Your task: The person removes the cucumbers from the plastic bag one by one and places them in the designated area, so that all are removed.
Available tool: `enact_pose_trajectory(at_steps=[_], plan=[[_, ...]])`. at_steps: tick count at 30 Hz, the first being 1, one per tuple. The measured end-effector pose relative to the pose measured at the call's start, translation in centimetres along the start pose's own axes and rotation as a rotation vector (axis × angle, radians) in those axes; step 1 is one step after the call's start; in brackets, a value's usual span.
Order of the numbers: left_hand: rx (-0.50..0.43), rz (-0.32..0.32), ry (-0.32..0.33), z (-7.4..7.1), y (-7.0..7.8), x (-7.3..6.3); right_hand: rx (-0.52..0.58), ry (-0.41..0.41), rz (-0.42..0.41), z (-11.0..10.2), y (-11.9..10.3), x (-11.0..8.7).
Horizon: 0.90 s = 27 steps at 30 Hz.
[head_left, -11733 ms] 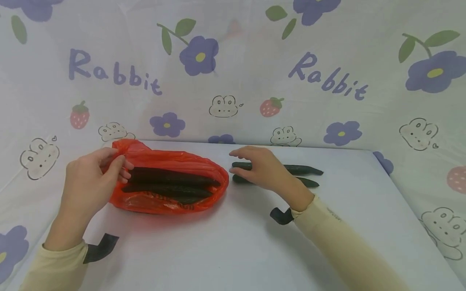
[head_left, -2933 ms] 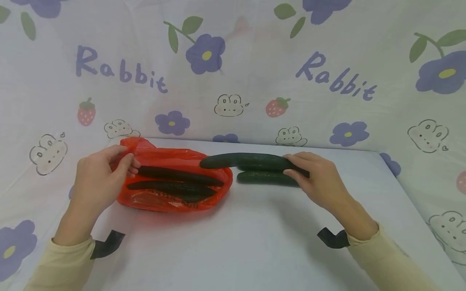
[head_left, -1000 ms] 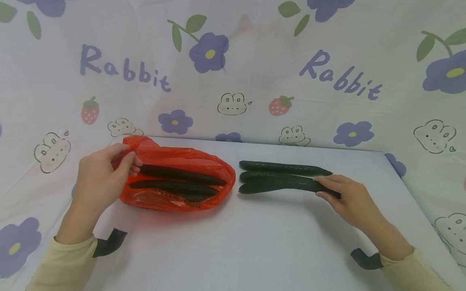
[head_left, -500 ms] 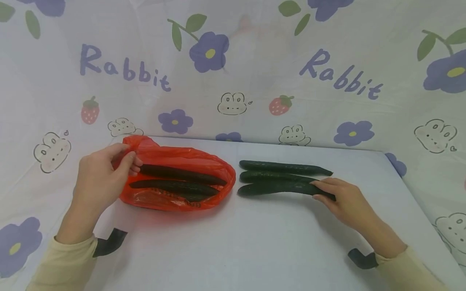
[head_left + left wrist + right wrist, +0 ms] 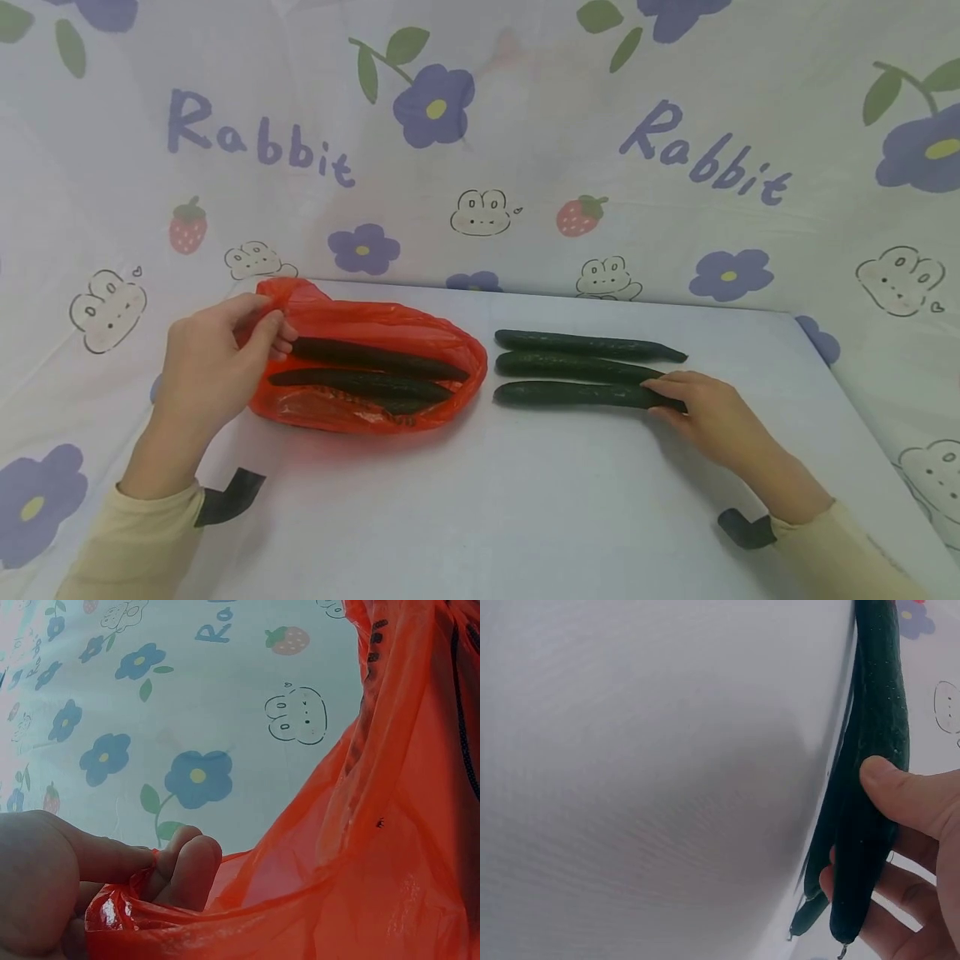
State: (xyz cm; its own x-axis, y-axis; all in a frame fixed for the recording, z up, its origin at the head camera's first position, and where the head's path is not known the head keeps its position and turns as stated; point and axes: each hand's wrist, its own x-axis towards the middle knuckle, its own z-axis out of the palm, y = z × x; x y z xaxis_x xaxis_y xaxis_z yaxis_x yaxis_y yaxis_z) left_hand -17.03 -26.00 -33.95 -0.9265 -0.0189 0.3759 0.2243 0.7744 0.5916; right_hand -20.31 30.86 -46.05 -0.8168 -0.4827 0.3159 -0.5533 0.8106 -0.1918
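My left hand point(image 5: 213, 367) pinches the gathered edge of a red plastic bag point(image 5: 375, 321) at its left end; the left wrist view shows the film bunched between thumb and fingers. Inside the bag's opening lie dark green cucumbers point(image 5: 367, 385). To the right of the bag, my right hand point(image 5: 712, 412) grips the stem end of the nearest cucumber point(image 5: 570, 394), thumb on one side and fingers on the other in the right wrist view. Two more cucumbers, the middle one point(image 5: 570, 365) and the farthest one point(image 5: 585, 342), lie side by side just behind it.
Everything lies on a white tabletop point(image 5: 465, 517). A patterned curtain point(image 5: 525, 150) with flowers, rabbits and strawberries hangs along the table's back edge. Both sleeves carry a black strap piece point(image 5: 231, 497) at the wrist.
The right hand has carried a cucumber from over the bag's edge to the front of the row on the right, lowering and straightening it beside the other two. The left hand keeps its hold.
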Motion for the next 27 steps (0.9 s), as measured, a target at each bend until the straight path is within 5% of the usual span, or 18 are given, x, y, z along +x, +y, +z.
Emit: enact_pose_trajectory(at_steps=[5,27], plan=[[0.016,0.004,0.007,-0.01,-0.05,0.02,-0.008,-0.06,0.057,-0.01,-0.08,0.15],[0.012,0.016,0.01,-0.05,0.08,0.04,0.013,-0.088,0.079,0.4,-0.4,0.01]])
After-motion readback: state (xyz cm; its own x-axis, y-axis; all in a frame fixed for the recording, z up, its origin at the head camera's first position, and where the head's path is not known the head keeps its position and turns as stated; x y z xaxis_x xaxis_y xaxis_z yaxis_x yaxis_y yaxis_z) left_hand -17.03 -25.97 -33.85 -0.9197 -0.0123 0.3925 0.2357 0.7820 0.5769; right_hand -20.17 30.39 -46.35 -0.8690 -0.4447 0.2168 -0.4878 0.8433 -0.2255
